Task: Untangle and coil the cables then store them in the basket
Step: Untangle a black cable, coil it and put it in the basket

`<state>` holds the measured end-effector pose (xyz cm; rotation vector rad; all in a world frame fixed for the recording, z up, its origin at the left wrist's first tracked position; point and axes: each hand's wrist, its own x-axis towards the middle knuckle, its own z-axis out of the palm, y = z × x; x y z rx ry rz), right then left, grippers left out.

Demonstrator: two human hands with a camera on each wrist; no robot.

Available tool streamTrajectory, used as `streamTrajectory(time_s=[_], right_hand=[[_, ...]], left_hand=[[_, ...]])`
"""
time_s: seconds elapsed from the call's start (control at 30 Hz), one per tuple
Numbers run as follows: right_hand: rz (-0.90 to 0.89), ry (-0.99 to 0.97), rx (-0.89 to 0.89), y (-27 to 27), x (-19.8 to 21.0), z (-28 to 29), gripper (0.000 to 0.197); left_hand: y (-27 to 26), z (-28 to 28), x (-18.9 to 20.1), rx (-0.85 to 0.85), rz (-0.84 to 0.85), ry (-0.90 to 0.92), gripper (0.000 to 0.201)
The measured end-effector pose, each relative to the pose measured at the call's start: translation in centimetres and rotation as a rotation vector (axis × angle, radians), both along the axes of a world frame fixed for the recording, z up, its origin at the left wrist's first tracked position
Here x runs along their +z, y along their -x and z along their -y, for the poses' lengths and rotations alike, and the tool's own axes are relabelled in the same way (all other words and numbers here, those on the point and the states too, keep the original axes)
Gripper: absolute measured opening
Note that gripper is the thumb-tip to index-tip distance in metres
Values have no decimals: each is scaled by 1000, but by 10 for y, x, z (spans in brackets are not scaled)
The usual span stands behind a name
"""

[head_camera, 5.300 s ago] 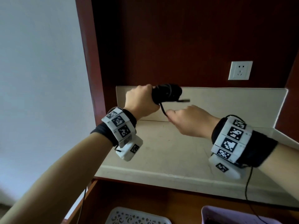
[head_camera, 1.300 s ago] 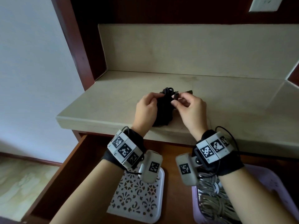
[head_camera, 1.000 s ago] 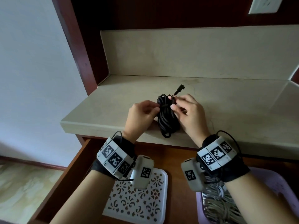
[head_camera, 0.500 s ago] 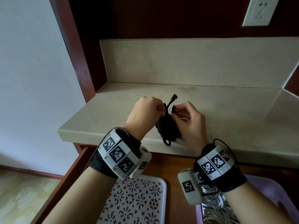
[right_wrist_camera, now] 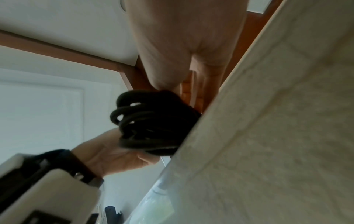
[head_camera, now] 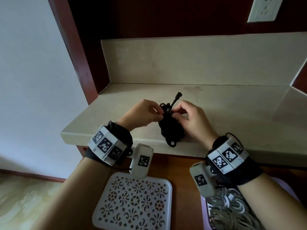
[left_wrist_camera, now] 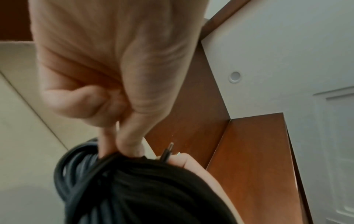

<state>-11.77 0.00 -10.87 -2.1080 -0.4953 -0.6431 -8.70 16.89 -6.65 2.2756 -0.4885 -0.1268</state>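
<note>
both hands, left hand (head_camera: 141,113) and right hand (head_camera: 192,120), pinch the black cable coil (head_camera: 171,128) between them.

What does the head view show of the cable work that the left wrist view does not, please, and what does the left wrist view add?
Only the head view shows the purple basket with white cables, the white perforated lid, the wall socket and the right hand whole. Only the left wrist view shows the left hand close up, fingertips pinching a strand. Both show the coiled black cable and its plug.
</note>
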Motion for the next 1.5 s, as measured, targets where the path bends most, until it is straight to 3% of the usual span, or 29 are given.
streamTrajectory(time_s=[0.13, 0.27, 0.37, 0.6, 0.67, 0.77, 0.9, 1.0, 1.2, 1.33, 1.5], right_hand=[[-59, 75, -7, 0, 9, 9, 16], [-193, 103, 21, 6, 20, 15, 12], [-124, 96, -75, 11, 18, 10, 7], [71, -92, -261, 16, -5, -4, 24], [96, -119, -268, 14, -6, -8, 25], [141, -92, -240, 11, -8, -16, 26], [107, -164, -196, 5, -12, -25, 28], [73, -264, -166, 1, -12, -29, 16], [122, -79, -77, 10, -11, -32, 13], [84, -110, -53, 11, -15, -27, 19], [100, -173, -28, 12, -18, -29, 22]], left_hand=[[4, 5, -1, 19, -43, 106, 10], [1, 14, 1, 15, -81, 78, 17], [1, 23, 3, 2, -47, 70, 13], [4, 20, -14, 21, 34, 298, 31], [4, 15, -17, 17, 57, 262, 26], [8, 3, -16, 27, -39, 224, 6], [17, -11, -15, 32, -21, 246, 19], [19, -12, -16, 96, 45, 243, 19], [13, -4, -7, 156, 278, 54, 8], [8, -8, 7, 98, 191, -127, 10], [13, -9, 12, 30, 170, -136, 10]])
